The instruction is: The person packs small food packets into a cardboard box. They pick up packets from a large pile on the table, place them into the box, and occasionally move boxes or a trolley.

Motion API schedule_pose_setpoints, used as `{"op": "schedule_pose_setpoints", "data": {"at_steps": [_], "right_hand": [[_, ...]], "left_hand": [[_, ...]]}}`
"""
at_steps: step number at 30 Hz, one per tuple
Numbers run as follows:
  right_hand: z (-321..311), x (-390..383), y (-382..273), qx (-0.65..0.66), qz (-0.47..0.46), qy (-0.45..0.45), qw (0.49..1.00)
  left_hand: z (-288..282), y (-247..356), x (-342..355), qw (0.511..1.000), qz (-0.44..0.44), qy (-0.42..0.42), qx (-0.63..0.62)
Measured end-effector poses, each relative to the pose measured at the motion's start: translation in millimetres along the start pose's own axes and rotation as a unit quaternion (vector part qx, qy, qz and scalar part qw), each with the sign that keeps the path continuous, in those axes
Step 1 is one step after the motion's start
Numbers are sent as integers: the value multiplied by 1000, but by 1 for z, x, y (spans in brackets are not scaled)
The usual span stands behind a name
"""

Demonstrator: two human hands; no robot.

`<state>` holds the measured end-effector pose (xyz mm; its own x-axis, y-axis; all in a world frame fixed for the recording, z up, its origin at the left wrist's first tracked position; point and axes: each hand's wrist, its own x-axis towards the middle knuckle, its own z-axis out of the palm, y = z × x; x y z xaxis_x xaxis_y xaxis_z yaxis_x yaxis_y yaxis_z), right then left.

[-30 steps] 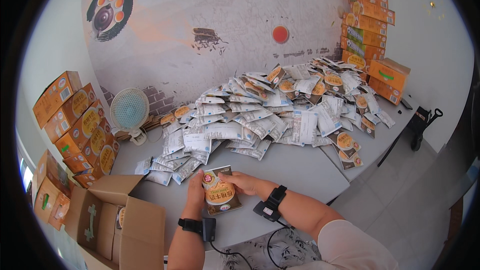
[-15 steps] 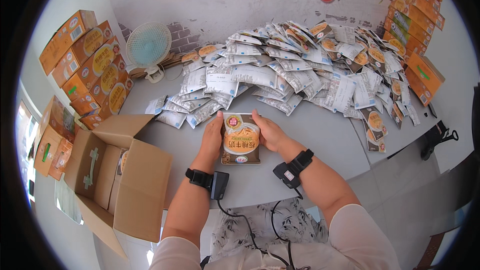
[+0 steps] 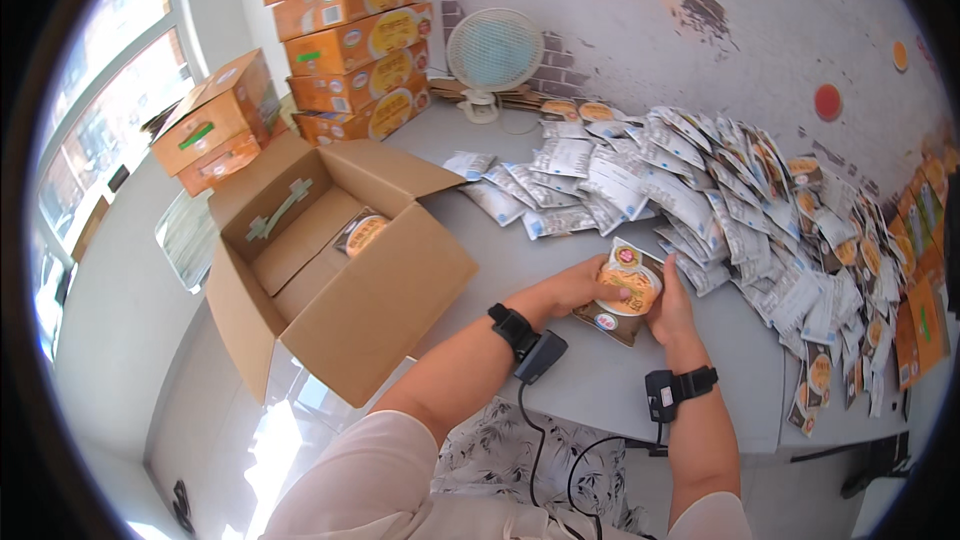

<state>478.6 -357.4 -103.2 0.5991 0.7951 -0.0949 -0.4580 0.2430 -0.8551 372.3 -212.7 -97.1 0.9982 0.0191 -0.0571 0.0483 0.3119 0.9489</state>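
Observation:
A brown-and-orange food packet (image 3: 628, 288), tilted with its printed face up, is held between my two hands above the grey table. My left hand (image 3: 575, 287) grips its left side, the thumb lying across the front. Along the right edge, the fingers of my right hand (image 3: 673, 308) press against it. To the left stands an open cardboard carton (image 3: 385, 300) with its flaps spread. One similar packet (image 3: 362, 234) shows inside it, partly hidden by the wall.
A large heap of packets (image 3: 630, 180) covers the back and right of the table (image 3: 520, 260). Orange cartons (image 3: 355, 45) are stacked at the back left, beside a small fan (image 3: 494, 52). More orange cartons (image 3: 918, 330) stand at the far right. Cables hang from both wrist devices.
The view has swung left, so the carton shows nearer the middle. The packet has been tilted. My left thumb has moved from its edge onto its front.

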Motion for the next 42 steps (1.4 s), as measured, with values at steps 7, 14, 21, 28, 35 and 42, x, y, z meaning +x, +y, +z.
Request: {"op": "schedule_pose_setpoints", "data": {"at_steps": [7,14,21,28,35,42], "right_hand": [[-2,5,-4,-70,-30,-26,997],[4,6,-2,-113,18,-58,992],[-3,-5,-4,-146,13,-53,988],[-4,-1,-2,-140,20,-43,989],[-4,-1,-2,-146,20,-47,988],[1,4,2,-138,19,-69,988]], "left_hand": [[-18,-9,3,995,65,47,-61],[-28,60,-9,945,193,142,-222],[-52,210,-97,878,346,305,-130],[-189,209,-205,787,233,564,-94],[-284,146,-259,751,74,653,-65],[-319,114,-287,763,-10,644,-55]]}}
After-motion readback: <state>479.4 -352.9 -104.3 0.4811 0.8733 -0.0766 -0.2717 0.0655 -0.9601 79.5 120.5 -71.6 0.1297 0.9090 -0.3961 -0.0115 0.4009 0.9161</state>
